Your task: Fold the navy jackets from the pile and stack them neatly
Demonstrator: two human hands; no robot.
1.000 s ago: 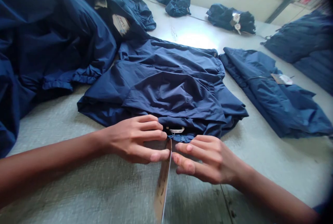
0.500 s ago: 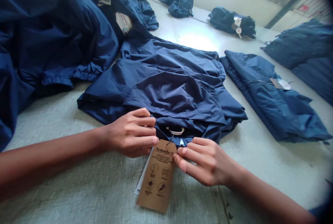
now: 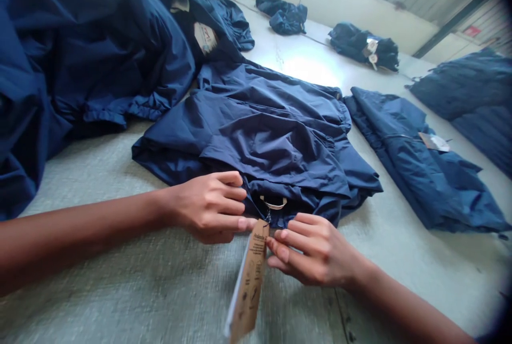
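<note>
Navy jackets [image 3: 80,50] heaped at far left, one more jacket [image 3: 260,141] lying flat on the bench [image 3: 160,301]. Left hand [image 3: 206,208] pinches its collar [image 3: 256,206], keeping it steady; right hand [image 3: 316,250] curls beside the kraft tag [image 3: 250,280] hanging off it, can't tell if gripping.

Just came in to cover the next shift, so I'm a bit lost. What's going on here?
A person is working with both bare hands at the collar of a folded navy jacket on a grey table. A brown card hang tag dangles from the collar over the table edge of the jacket. The left hand has its thumb at the tag's top, and the right hand has its fingertips beside it. A heap of navy jackets lies to the left, another folded jacket to the right.
</note>
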